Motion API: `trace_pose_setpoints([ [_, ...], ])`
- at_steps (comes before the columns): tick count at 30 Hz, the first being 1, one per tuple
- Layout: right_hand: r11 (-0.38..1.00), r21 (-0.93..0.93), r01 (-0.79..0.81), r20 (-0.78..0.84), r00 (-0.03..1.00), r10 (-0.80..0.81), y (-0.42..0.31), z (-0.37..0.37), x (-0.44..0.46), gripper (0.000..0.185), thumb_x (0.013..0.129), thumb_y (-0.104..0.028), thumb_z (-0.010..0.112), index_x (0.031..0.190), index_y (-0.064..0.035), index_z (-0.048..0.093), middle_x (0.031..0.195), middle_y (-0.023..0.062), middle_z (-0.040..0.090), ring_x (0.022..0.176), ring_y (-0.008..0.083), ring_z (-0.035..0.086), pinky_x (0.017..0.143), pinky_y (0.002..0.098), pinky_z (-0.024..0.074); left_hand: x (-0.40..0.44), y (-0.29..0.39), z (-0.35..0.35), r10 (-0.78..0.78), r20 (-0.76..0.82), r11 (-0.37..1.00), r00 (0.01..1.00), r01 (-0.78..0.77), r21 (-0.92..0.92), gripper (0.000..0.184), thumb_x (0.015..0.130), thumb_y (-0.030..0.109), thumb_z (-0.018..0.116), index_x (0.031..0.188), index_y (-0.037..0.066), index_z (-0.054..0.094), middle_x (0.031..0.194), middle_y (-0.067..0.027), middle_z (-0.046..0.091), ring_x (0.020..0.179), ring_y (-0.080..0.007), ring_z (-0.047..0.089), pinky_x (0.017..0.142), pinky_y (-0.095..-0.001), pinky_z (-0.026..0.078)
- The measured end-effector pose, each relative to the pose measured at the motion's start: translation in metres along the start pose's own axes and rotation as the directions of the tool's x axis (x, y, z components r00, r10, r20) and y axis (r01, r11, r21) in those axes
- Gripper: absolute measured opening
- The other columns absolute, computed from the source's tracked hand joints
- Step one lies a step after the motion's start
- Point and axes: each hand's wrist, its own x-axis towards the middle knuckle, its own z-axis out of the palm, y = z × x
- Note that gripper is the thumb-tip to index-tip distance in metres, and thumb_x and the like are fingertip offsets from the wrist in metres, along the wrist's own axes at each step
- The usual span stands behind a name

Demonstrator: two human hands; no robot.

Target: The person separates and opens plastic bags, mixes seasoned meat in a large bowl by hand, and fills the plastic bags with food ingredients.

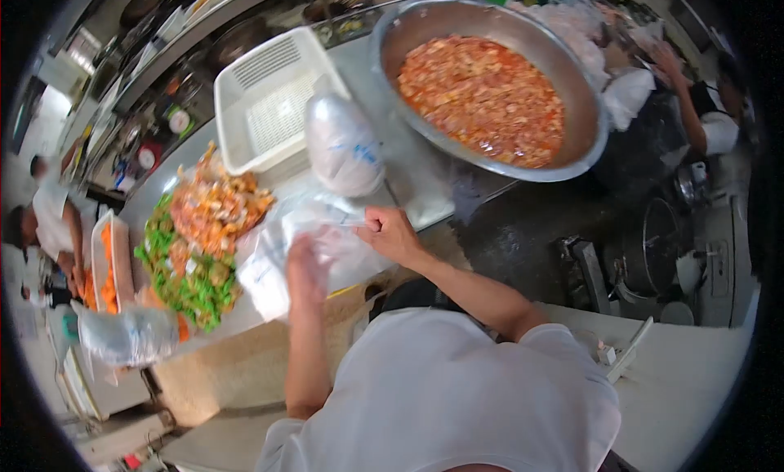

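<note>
My right hand [390,235] is closed, its fingers pinching the edge of a thin, clear plastic bag [351,258]. At the bag's left side is my left hand [307,269], smeared by motion, so its fingers cannot be made out. The bag spreads over the metal counter's front edge. White plastic with blue print [263,278] lies beside my left hand. Just beyond both hands stands a rounded, plastic-wrapped bundle with blue print [343,149]. Left of the hands, chopped green vegetables [200,288] and a heap of orange-red pieces [219,202] lie on the counter.
A large metal basin [584,149] of red, sauced pieces stands at the back right. Behind the bundle is a white perforated basket [265,68]. Another plastic-wrapped bundle [126,335] and a tub of orange pieces [121,264] sit left. Other people [57,215] are at both sides.
</note>
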Motion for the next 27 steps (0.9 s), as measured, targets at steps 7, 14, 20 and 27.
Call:
trace_pose_setpoints([
  [7,0.977,-0.143,0.155,-0.337,0.921,-0.196,-0.026,-0.061,0.034,0.021,0.079,-0.008,0.072,0.078,-0.0064,0.051,0.071,0.0049,0.056,0.064,0.0126,0.051,0.057,0.0328,0.0438,-0.025,0.053,0.049,-0.149,0.635,0.949,0.758,0.29,-0.123,0.054,0.087,0.021,0.055,0.133,-0.006,0.048,0.127,-0.0187,0.06,0.115,-0.0329,0.058,0.101,-0.0425,0.044],
  [14,0.832,-0.033,0.554,0.438,0.756,-0.486,-0.202,-0.129,0.036,0.024,0.079,-0.012,0.072,0.081,-0.0053,0.049,0.083,0.006,0.059,0.075,0.0189,0.059,0.074,0.0313,0.0492,-0.004,0.156,0.153,0.577,0.794,-0.398,0.189,-0.784,0.476,0.017,0.085,0.018,0.058,0.08,0.002,0.058,0.071,-0.0169,0.052,0.068,-0.0343,0.054,0.065,-0.0391,0.042],
  [20,0.636,-0.55,0.541,0.137,0.81,-0.57,-0.062,-0.077,0.097,0.007,0.076,-0.002,0.051,0.082,-0.0043,0.055,0.089,0.0132,0.056,0.09,0.0363,0.055,0.073,0.0465,0.0465,0.133,0.119,0.079,0.346,0.864,-0.296,0.366,-0.831,0.47,0.015,0.072,0.016,0.065,0.074,0.002,0.065,0.078,-0.018,0.061,0.076,-0.0381,0.056,0.074,-0.0429,0.045],
  [27,0.721,-0.501,0.478,-0.012,0.83,-0.558,0.018,-0.05,0.073,0.014,0.076,0.002,0.051,0.086,-0.0046,0.058,0.101,0.0127,0.058,0.1,0.0353,0.057,0.08,0.0445,0.0483,0.105,0.044,0.053,0.461,0.562,-0.019,0.687,-0.626,0.78,0.016,0.074,0.016,0.067,0.074,0.0,0.063,0.082,-0.0189,0.06,0.076,-0.0379,0.057,0.076,-0.0447,0.047],
])
